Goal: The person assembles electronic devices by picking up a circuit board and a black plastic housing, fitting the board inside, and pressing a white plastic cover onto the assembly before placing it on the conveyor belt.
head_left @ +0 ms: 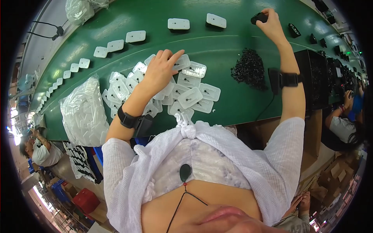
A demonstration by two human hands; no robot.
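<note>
My right hand [273,27] reaches to the far side of the green table and is closed around a small black part [259,18]; its exact kind I cannot make out. My left hand [160,70] rests on a loose pile of translucent white rounded plates [190,98], index finger stretched out and the others slightly bent. Beneath its fingertips lies one plate [182,62], partly covered. Between my two arms sits a heap of tiny black pieces [249,70]. Each of my wrists wears a black strap with a boxy unit.
White rounded blocks [178,24] stand in a curved row along the green table [225,42]. A clear bag of white parts [84,112] lies at the left. Black parts [294,30] and a black bin [311,77] are at the right. Other people work at both sides.
</note>
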